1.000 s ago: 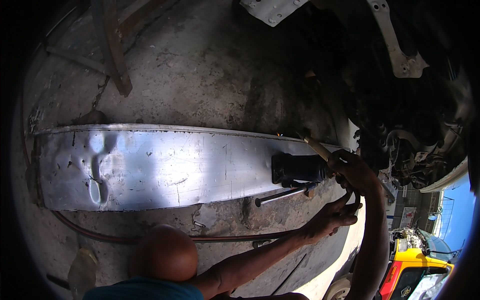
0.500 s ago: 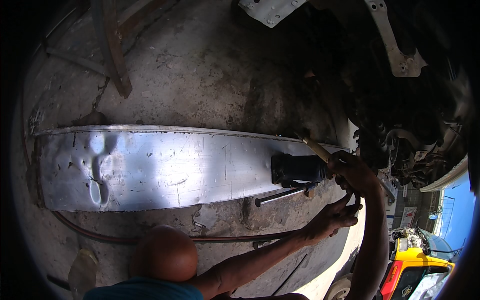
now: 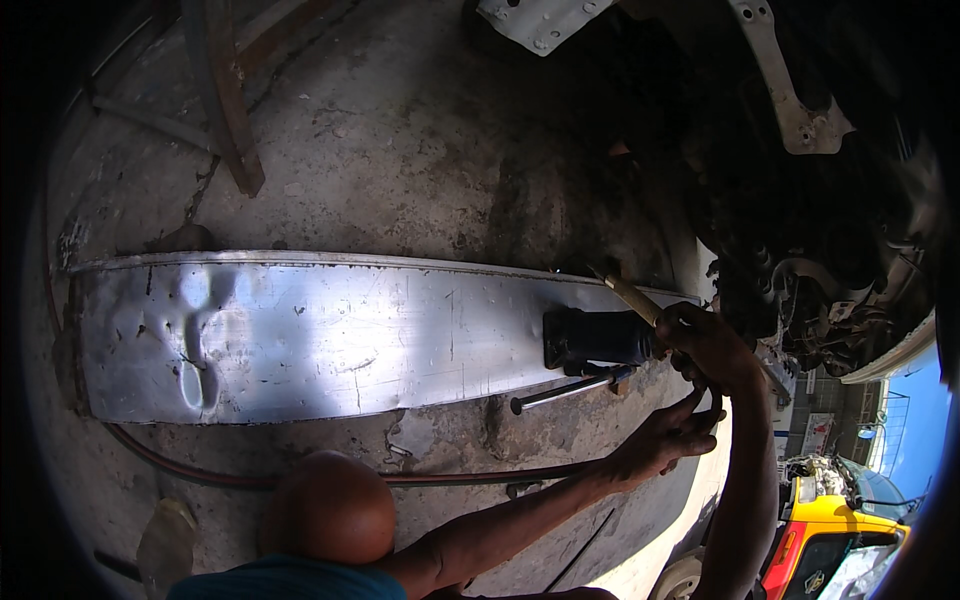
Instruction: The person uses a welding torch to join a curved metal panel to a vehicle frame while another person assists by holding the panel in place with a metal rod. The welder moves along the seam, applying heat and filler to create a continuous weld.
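My right hand (image 3: 705, 345) is closed around a pale tan, rod-like tool (image 3: 632, 299) with a narrow tip; its other end is hidden in the hand. Just below it, my left hand (image 3: 668, 440) has its fingers bent, with fingertips close to or touching the right hand's fingers. Whatever they pinch is too dark to make out. Beside the right hand lies a black bottle jack (image 3: 600, 336) on its side, on a long, dented silver metal panel (image 3: 400, 320). A metal bar (image 3: 560, 391) sticks out along the jack.
Dark vehicle underparts (image 3: 830, 290) and a pale bracket (image 3: 805, 120) fill the right side. A rusty metal leg (image 3: 225, 110) stands at upper left. A reddish hose (image 3: 430, 479) crosses the concrete by my knee (image 3: 332, 505). A yellow and red vehicle (image 3: 825, 535) stands outside.
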Motion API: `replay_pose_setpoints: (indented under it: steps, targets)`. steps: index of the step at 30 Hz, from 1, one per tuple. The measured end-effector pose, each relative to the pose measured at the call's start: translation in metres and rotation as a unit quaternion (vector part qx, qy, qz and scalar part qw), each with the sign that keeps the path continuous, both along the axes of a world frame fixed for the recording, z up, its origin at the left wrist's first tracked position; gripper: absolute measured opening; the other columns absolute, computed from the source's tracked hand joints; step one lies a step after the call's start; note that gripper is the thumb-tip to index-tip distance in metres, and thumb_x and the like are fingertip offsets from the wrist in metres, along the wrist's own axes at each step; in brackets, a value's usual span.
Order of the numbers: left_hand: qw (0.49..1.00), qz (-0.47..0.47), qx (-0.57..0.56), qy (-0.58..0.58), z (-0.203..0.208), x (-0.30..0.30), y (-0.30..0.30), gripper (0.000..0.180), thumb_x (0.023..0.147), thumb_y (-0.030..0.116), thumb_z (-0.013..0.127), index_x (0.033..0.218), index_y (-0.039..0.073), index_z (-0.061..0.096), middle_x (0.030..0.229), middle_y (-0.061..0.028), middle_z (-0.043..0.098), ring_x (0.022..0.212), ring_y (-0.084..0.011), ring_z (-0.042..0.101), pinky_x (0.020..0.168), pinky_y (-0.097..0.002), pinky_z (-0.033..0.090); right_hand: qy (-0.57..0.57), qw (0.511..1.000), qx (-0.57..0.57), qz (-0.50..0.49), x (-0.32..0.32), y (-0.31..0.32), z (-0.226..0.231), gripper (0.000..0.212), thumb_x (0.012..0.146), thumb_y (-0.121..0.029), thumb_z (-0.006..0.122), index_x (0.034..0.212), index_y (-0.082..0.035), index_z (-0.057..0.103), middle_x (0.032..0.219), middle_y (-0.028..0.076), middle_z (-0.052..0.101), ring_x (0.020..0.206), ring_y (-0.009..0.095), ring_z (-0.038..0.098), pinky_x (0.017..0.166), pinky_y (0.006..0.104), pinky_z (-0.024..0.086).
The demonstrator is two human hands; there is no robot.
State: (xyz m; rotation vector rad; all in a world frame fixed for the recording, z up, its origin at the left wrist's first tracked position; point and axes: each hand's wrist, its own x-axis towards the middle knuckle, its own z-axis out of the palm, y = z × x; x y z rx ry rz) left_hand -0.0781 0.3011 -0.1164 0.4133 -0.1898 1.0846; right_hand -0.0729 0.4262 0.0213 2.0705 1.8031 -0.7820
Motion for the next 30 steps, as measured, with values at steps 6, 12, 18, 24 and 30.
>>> replay_pose_setpoints:
  steps: [6, 12, 18, 24, 30]
  targets:
    - [1.0, 0.012, -0.004, -0.004, 0.001, 0.002, -0.002, 0.099, 0.095, 0.035, 0.075, 0.17, 0.014, 0.013, 0.149, -0.0071, 0.062, 0.065, -0.0026, 0.034, 0.054, -0.0222, 0.031, -0.044, 0.999, -0.001, 0.017, 0.001, 0.001, 0.002, 0.028, 0.1, -0.032, 0.066, 0.117, -0.01, 0.068, 0.087, 0.002, 0.075, 0.067, 0.01, 0.061, 0.059, 0.0293, 0.05]
    - [1.0, 0.019, 0.001, 0.004, 0.0, 0.007, -0.002, 0.098, 0.096, 0.037, 0.074, 0.17, 0.016, 0.014, 0.142, -0.0061, 0.065, 0.062, -0.0028, 0.031, 0.052, -0.0221, 0.03, -0.036, 0.999, 0.003, 0.025, 0.001, -0.001, 0.003, 0.03, 0.1, -0.034, 0.066, 0.118, -0.01, 0.068, 0.088, 0.003, 0.075, 0.068, 0.01, 0.061, 0.059, 0.0297, 0.051]
    - [1.0, 0.031, 0.002, 0.004, 0.001, 0.01, -0.002, 0.094, 0.097, 0.036, 0.074, 0.169, 0.014, 0.019, 0.131, -0.0023, 0.068, 0.061, -0.0026, 0.031, 0.051, -0.0222, 0.03, 0.0, 1.0, 0.008, 0.019, 0.006, 0.0, 0.001, 0.021, 0.103, -0.026, 0.066, 0.112, -0.007, 0.063, 0.079, 0.0, 0.068, 0.056, 0.005, 0.049, 0.046, 0.024, 0.041]
    - [0.999, 0.032, -0.003, 0.0, 0.003, 0.007, -0.003, 0.091, 0.097, 0.035, 0.074, 0.169, 0.013, 0.021, 0.124, -0.0001, 0.068, 0.06, -0.0025, 0.031, 0.051, -0.0224, 0.03, 0.012, 1.0, 0.006, 0.023, 0.009, 0.0, 0.001, 0.02, 0.103, -0.026, 0.066, 0.11, -0.007, 0.063, 0.079, 0.0, 0.067, 0.056, 0.005, 0.049, 0.046, 0.0237, 0.04]
    - [1.0, 0.028, -0.007, 0.0, 0.002, 0.01, -0.002, 0.089, 0.097, 0.033, 0.074, 0.168, 0.014, 0.023, 0.122, 0.0008, 0.068, 0.06, -0.0025, 0.031, 0.051, -0.0225, 0.03, -0.023, 1.0, 0.007, 0.013, 0.009, 0.0, 0.003, 0.027, 0.098, -0.032, 0.07, 0.114, -0.011, 0.069, 0.082, 0.002, 0.069, 0.065, 0.01, 0.061, 0.058, 0.0295, 0.05]
